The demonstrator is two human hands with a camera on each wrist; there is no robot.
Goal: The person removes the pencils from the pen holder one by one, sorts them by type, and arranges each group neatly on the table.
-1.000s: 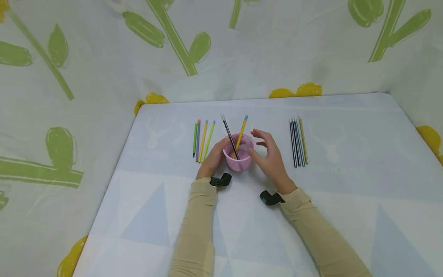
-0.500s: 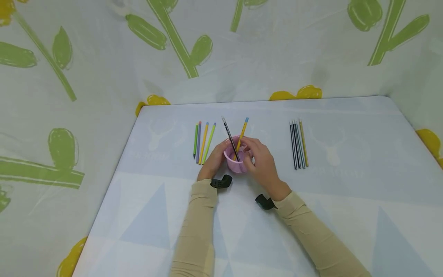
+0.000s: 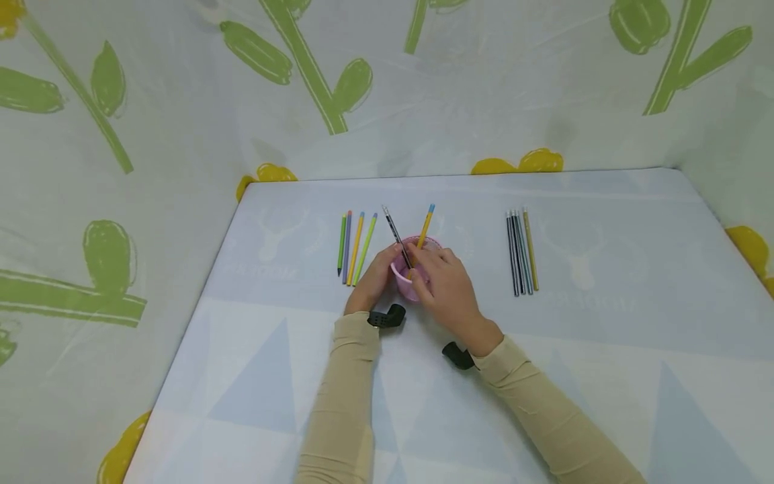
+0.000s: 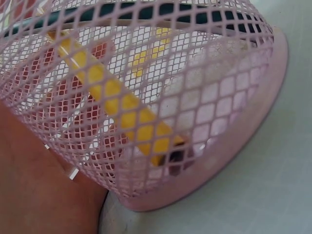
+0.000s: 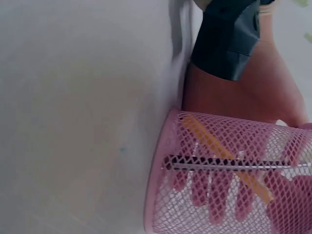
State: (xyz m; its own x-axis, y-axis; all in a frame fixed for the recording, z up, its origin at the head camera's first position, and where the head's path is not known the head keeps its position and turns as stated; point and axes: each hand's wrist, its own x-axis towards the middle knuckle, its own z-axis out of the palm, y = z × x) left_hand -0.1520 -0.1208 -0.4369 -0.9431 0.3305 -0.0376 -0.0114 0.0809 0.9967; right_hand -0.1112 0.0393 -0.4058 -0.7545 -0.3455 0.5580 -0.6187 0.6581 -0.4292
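Note:
A pink mesh pencil cup [image 3: 406, 290] stands on the table, with my left hand [image 3: 373, 279] curved round its left side. Inside it lean a black pencil [image 3: 392, 223] and a yellow pencil [image 3: 426, 222] with a blue end, crossing each other. My right hand [image 3: 450, 289] reaches over the rim from the right, thumb and fingers pinching the black pencil. Through the mesh in the left wrist view, the yellow pencil [image 4: 114, 95] slants down to the base. In the right wrist view the black pencil [image 5: 224, 164] runs lengthwise, with the left fingers behind the mesh.
Left of the cup lies a row of several coloured pencils [image 3: 353, 249], green, purple, orange and lime. To the right is another row of dark, silver and gold pencils [image 3: 522, 252]. A pale patterned cloth [image 3: 254, 376] covers the table, and flowered fabric [image 3: 447, 107] hangs behind.
My right hand has moved left from beside the cup to over its rim and taken hold of the black pencil, whose top has tipped left. My left hand stays on the cup.

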